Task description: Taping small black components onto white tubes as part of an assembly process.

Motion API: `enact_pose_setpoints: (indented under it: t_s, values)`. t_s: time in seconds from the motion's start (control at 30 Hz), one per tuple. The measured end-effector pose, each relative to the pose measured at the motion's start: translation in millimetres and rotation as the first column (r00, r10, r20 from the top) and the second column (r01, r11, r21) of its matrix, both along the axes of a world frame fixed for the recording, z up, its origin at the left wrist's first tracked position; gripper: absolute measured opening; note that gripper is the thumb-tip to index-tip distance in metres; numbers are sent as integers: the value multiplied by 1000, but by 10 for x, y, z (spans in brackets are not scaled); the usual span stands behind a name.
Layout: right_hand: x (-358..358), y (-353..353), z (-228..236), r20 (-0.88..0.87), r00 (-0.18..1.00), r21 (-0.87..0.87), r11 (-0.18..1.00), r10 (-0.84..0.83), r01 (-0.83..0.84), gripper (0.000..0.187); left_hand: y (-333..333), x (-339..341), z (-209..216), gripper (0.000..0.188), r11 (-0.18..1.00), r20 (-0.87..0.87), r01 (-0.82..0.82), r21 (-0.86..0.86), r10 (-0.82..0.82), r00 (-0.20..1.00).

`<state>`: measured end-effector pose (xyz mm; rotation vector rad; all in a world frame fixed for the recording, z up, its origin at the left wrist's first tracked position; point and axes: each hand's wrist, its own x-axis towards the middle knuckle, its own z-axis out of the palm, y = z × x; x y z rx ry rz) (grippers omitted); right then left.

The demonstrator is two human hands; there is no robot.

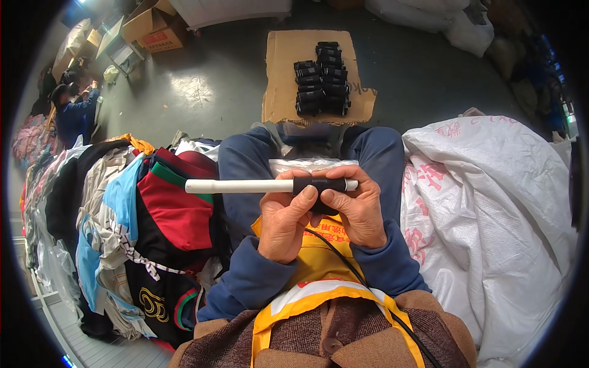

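Observation:
In front of my lap a white tube (239,186) lies level across both hands, its long plain end pointing left. Around its right part sits a black ribbed fabric piece (316,182), and a short bit of tube sticks out past it. My left hand (283,221) grips the tube and the fabric's left edge, thumb on the near side. Fingers curled behind, my right hand (361,211) holds the fabric and the tube's right end. Some dark fabric hangs below the tube between the thumbs. Beyond my knees, several black folded bundles (334,80) lie in two rows on a cardboard sheet (279,73).
Heaped garments (178,208) rise close on my left. A large white woven sack (478,221) fills my right side. Cardboard boxes (156,34) stand at the far left, where another person (76,116) sits. A black cable (343,260) crosses my yellow apron (319,260).

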<state>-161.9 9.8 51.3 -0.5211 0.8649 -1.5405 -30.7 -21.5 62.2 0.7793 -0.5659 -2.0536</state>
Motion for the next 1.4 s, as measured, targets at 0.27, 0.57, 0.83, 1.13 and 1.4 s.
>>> enact_pose_setpoints:
  t_s: [0.27, 0.57, 0.83, 1.13, 1.4]
  values:
    - [-102, 25, -80, 82, 995, -10, 998, 62, -61, 35, 27, -6, -40, 25, 998, 12, -37, -48, 38, 999]
    - [-56, 34, -50, -59, 995, 25, 996, -79, 81, 24, 6, -9, -52, 33, 997, 16, 74, 6, -74, 997]
    - [-57, -13, 41, -29, 993, 18, 993, -112, 113, 30, 30, -58, -111, 33, 998, 48, -66, -14, 67, 997]
    - [-128, 51, -78, -64, 998, 86, 996, -6, 12, 25, -4, -51, -123, 38, 995, -11, -30, -93, 29, 1000]
    - [-134, 78, -3, -110, 993, 95, 994, -45, 56, 21, 9, -43, -24, 30, 999, 62, 30, -27, -28, 998]
